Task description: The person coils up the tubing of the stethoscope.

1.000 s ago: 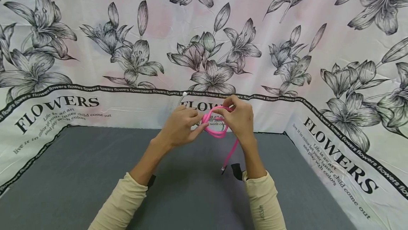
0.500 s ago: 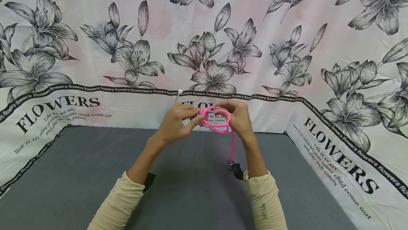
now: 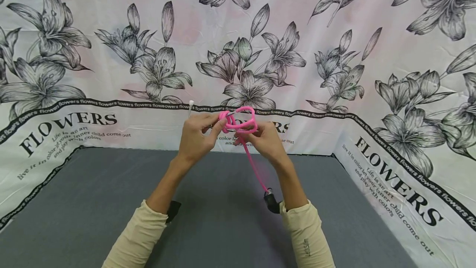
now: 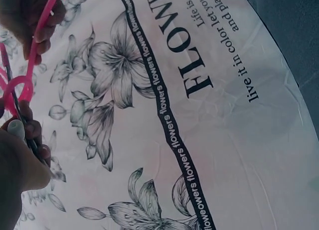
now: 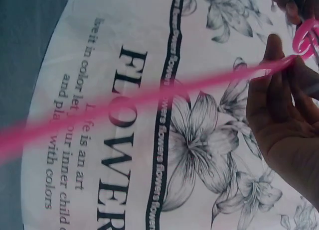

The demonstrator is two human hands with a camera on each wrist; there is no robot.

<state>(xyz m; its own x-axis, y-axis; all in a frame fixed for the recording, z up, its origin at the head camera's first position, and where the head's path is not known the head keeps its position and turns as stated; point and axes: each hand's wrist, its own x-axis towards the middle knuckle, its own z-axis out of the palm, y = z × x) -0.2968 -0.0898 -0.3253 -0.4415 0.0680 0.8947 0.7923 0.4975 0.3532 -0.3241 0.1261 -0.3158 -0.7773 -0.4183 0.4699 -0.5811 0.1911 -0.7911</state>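
Note:
A bright pink cord (image 3: 245, 126) is coiled in loops between both raised hands, above the far part of the table. My left hand (image 3: 195, 138) pinches the wound left side of the loops between thumb and fingers. A thin grey strand with a white tip (image 3: 191, 103) sticks up behind that hand; in the left wrist view the white tip (image 4: 16, 129) shows beside the thumb. My right hand (image 3: 269, 142) holds the cord below the loops, its fingertips partly hidden behind them. In the right wrist view, a pink tail (image 5: 209, 85) runs out from these fingers. Its metal end (image 3: 269, 192) hangs by the right wrist.
A dark grey tabletop (image 3: 223, 226) lies below the hands. Behind it hangs a white cloth (image 3: 148, 82) printed with flowers and lettering, which also borders the sides. A black wrist device (image 3: 272, 205) sits under the right wrist, another black piece (image 3: 173, 211) at the left.
Both hands have shifted left and the loops have risen slightly. The right hand has moved from the top of the loops to below them. The tail now slants down to the right.

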